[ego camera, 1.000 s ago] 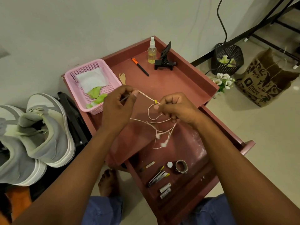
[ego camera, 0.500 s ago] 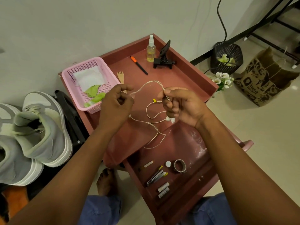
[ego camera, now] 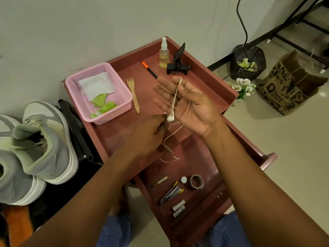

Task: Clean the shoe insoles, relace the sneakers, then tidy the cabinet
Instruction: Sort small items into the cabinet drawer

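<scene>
A thin cream earphone cord [ego camera: 175, 97] runs from over the index finger of my right hand [ego camera: 192, 107] down across its palm to the white earbuds [ego camera: 170, 118]. My right hand is palm up with its fingers spread, and the thumb pins the cord. My left hand [ego camera: 147, 136] pinches the cord just below the earbuds; the loose rest hangs over the open drawer [ego camera: 204, 157] of the red-brown cabinet [ego camera: 146, 97]. Two grey sneakers [ego camera: 46, 139] stand at the left, beside the cabinet.
On the cabinet top are a pink basket [ego camera: 122, 86] with cloths, a wooden fork [ego camera: 133, 93], an orange-tipped pen [ego camera: 148, 69], a spray bottle [ego camera: 164, 54] and a black phone holder [ego camera: 178, 65]. The drawer holds a tape roll [ego camera: 196, 181], clippers [ego camera: 170, 194] and batteries [ego camera: 178, 207]. A paper bag [ego camera: 292, 82] stands on the floor to the right.
My right hand has turned palm up and opened its fingers, with the cord now looped over its index finger. My left hand has dropped lower, to the cord under the earbuds.
</scene>
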`<state>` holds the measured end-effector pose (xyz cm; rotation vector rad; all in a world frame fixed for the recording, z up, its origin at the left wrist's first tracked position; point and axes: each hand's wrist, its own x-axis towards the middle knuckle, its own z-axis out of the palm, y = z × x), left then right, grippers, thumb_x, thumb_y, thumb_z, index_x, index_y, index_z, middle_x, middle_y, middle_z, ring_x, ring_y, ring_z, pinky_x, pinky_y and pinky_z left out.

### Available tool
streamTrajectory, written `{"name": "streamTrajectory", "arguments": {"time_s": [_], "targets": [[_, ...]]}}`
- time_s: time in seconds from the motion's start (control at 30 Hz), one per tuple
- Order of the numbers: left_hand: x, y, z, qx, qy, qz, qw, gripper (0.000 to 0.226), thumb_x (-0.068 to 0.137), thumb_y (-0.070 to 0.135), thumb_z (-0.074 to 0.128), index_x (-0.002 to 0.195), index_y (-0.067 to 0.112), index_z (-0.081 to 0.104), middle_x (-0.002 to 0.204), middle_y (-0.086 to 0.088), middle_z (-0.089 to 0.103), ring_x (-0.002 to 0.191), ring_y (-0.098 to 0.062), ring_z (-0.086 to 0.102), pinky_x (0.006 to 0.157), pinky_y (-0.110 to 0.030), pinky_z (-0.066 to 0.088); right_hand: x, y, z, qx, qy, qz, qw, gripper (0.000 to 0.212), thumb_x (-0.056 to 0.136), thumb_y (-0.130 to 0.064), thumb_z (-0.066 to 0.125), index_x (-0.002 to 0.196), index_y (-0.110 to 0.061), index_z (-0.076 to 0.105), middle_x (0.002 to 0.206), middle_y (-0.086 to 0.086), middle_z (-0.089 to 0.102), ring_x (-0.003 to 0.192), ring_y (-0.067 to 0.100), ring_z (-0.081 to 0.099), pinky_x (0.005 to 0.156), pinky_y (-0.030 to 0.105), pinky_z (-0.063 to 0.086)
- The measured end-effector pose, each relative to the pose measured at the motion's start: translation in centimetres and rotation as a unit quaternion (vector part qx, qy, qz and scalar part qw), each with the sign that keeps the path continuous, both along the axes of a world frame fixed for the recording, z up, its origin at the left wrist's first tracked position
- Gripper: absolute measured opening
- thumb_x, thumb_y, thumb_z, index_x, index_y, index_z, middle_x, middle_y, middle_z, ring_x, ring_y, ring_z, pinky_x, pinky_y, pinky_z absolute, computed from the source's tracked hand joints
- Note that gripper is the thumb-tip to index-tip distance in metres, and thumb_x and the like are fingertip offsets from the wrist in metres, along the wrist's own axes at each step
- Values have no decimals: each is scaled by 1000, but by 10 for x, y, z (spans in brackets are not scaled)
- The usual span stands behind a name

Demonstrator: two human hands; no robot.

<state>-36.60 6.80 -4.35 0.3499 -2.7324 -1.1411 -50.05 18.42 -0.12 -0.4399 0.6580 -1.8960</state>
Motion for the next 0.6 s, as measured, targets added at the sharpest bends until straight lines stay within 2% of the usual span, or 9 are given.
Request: {"name": "streamTrajectory", "arguments": {"time_s": [0.07, 0.13, 0.2, 0.33, 0.4, 0.47, 0.53, 0.6], "targets": [[-1, 6, 0, -8, -2, -14, 1000, 25, 101, 14, 57, 123, 18, 69, 96, 8, 67, 83, -4, 56, 69, -15, 42, -2, -2, 0, 6, -3, -27, 1000, 25, 110, -4, 36, 127, -11, 54, 150, 21, 52, 144, 39, 45, 120, 65, 27], [-4, 9, 2, -4, 8, -36, 999, 22, 101, 17, 60, 119, 24, 71, 100, 15, 71, 87, -6, 62, 75, -19, 48, -6, -2, -1, 32, 4, -60, 998, 28, 109, -4, 39, 132, -13, 52, 150, 20, 53, 142, 36, 48, 120, 66, 25], [-6, 9, 4, 10, 23, -46, 999, 13, 102, 20, 63, 108, 29, 70, 89, 25, 68, 82, -5, 63, 71, -16, 46, -10, -1, -1, 67, 20, -91, 993, 30, 107, -3, 42, 133, -14, 52, 143, 18, 60, 137, 34, 55, 119, 66, 27], [-6, 8, 8, 57, 21, -40, 997, 31, 95, 17, 71, 125, 24, 73, 86, 29, 65, 78, 11, 60, 72, -10, 41, -12, 3, -2, 179, 127, -136, 966, 33, 106, -3, 41, 137, -11, 50, 124, 18, 71, 122, 32, 67, 112, 60, 40], [-5, 5, 12, 85, 31, -32, 995, 29, 92, 20, 75, 121, 27, 75, 80, 23, 65, 71, 5, 58, 68, -17, 43, -10, 4, 0, 235, 195, -139, 942, 35, 105, -1, 39, 137, -9, 50, 115, 20, 74, 110, 32, 73, 97, 54, 52], [-5, 2, 16, 129, 54, -15, 990, 27, 89, 22, 79, 115, 27, 77, 82, 12, 69, 71, -2, 60, 66, -26, 49, -5, 5, 1, 279, 241, -120, 922, 36, 104, 1, 39, 134, -10, 53, 103, 17, 77, 91, 27, 77, 73, 40, 63], [-5, -1, 21, 191, 74, 5, 979, 30, 86, 23, 79, 115, 24, 77, 86, -1, 74, 75, -14, 68, 67, -36, 53, 0, 5, 0, 318, 288, -93, 899, 36, 101, 2, 41, 129, -13, 58, 88, 11, 75, 69, 18, 73, 52, 26, 55], [-4, -5, 24, 221, 82, 14, 972, 28, 86, 19, 77, 113, 20, 75, 82, -6, 76, 75, -23, 73, 63, -35, 49, 2, 3, -3, 336, 314, -57, 886, 36, 100, 2, 42, 125, -14, 62, 87, 12, 72, 60, 16, 69, 46, 23, 49]]}}
